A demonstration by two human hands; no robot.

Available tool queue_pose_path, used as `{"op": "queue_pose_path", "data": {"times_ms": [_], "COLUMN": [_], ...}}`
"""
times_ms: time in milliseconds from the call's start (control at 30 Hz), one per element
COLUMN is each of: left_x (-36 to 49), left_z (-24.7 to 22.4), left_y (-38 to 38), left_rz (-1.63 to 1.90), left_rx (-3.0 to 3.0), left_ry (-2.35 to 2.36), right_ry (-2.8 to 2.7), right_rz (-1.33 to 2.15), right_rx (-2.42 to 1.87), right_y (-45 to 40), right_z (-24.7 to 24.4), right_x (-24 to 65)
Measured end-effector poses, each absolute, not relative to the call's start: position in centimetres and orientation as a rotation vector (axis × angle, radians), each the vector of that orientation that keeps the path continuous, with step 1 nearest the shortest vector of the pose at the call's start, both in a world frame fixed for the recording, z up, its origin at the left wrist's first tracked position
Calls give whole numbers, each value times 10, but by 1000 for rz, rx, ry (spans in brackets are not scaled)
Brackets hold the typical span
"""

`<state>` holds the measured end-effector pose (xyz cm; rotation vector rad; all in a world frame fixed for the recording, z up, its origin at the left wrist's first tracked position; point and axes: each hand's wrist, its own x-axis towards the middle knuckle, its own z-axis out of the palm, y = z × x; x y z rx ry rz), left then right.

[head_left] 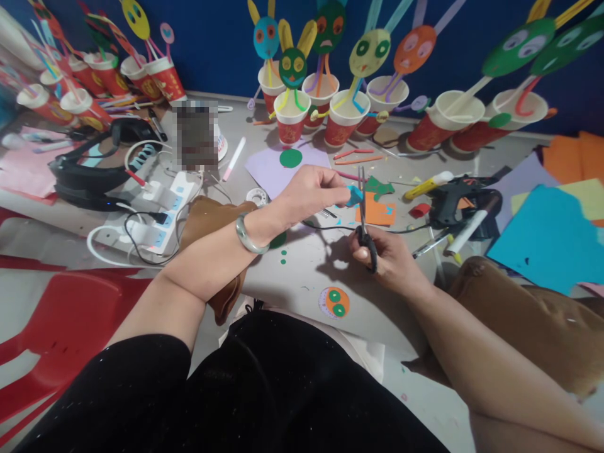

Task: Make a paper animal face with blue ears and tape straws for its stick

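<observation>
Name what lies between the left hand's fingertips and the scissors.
The head view shows a small piece of blue paper there, pinched by the left hand, its edge at the scissors.

Head-worn view, facing forward and down, apparently close above the hands [306, 196]

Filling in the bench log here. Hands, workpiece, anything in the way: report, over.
Left hand pinching blue paper. Right hand gripping scissors, blades at the paper's edge. Black cable and orange paper underneath, seemingly not blocking.
</observation>
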<state>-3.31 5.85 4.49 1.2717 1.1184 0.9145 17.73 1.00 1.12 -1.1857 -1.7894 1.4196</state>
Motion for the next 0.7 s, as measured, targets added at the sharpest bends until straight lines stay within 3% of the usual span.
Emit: {"op": "queue_pose_path", "data": {"times_ms": [467, 700], "left_x": [-32, -31], "left_z": [51, 50], "left_y": [56, 57], "left_rz": [918, 911], "left_rx": [1226, 1187], "left_ry": [1152, 1133], "right_ry": [-1679, -1603], "right_rz": [1355, 1346], "right_rx": [-1246, -1051], "right_y": [7, 8], "right_z": [-3, -10], "right_x": [179, 178]}}
